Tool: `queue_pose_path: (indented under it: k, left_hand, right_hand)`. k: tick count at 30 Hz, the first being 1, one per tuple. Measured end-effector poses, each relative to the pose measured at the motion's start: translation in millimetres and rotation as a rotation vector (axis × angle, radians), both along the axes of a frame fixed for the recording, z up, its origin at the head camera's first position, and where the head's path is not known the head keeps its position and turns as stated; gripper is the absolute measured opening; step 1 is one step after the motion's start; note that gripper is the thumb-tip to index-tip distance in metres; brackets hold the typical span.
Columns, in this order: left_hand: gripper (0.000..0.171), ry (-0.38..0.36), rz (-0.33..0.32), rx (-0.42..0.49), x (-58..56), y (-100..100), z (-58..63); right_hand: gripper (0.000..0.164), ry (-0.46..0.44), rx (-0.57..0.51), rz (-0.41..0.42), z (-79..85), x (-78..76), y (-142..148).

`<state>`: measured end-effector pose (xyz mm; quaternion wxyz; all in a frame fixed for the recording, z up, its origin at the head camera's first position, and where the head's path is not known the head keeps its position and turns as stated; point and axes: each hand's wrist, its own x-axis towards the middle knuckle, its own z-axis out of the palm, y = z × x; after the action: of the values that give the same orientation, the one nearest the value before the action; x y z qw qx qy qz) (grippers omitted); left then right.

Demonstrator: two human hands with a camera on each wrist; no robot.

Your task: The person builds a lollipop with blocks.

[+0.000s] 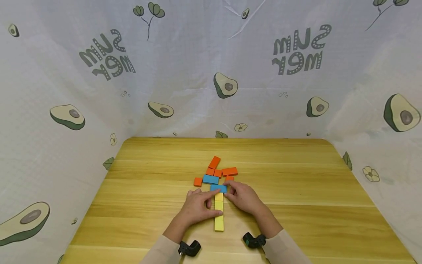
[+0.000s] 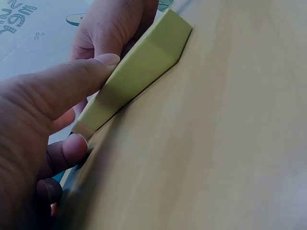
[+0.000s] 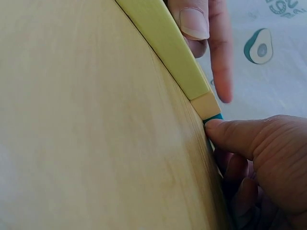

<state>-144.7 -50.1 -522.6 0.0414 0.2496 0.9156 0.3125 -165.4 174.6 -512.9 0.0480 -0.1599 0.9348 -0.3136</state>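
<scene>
A column of blocks lies on the wooden table: a long yellow block [image 1: 219, 222] at the near end, a small pale orange-yellow block [image 1: 219, 197], then a blue block [image 1: 216, 187] set crosswise. My left hand [image 1: 197, 207] lies left of the column, its thumb touching the long yellow block [image 2: 153, 48] and its index finger stretched over the blue one. At the blue block's right end, my right hand [image 1: 244, 197] pinches it between thumb and index finger. In the right wrist view, the right thumb presses the edge of the blue block [image 3: 213, 117].
Beyond the hands lies another blue block [image 1: 210, 179]. Around it are several orange blocks, among them a long tilted one [image 1: 214, 162], one at the right [image 1: 229, 171] and a small one [image 1: 197, 182] at the left. A printed cloth [image 1: 197, 121] hangs behind the table.
</scene>
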Motion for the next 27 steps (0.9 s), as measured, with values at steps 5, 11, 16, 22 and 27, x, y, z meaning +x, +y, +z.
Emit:
queue_pose_path:
  k: [5,11,16,22,27]
  left_hand:
    - [0.075,-0.031,-0.002,-0.01,-1.6,-0.9,4.2]
    - [0.074,-0.055,0.001,0.005,-1.8,-0.8,2.9]
    - [0.074,-0.044,0.007,0.003,-1.1,-2.1,1.5]
    - [0.074,-0.017,0.011,-0.001,-0.3,-2.7,0.2]
    - [0.075,0.004,0.001,-0.008,-0.2,-0.7,-0.6]
  right_hand:
    - [0.029,-0.01,-0.008,0.0,0.4,-1.5,0.1]
    - [0.037,-0.094,-0.098,0.006,3.6,-1.8,5.1]
    - [0.034,-0.166,-0.206,-0.046,8.8,-7.0,11.2]
    - [0.042,-0.169,-0.116,-0.173,12.5,-22.8,12.8]
    - [0.035,-0.207,-0.092,-0.197,11.8,-31.7,16.0]
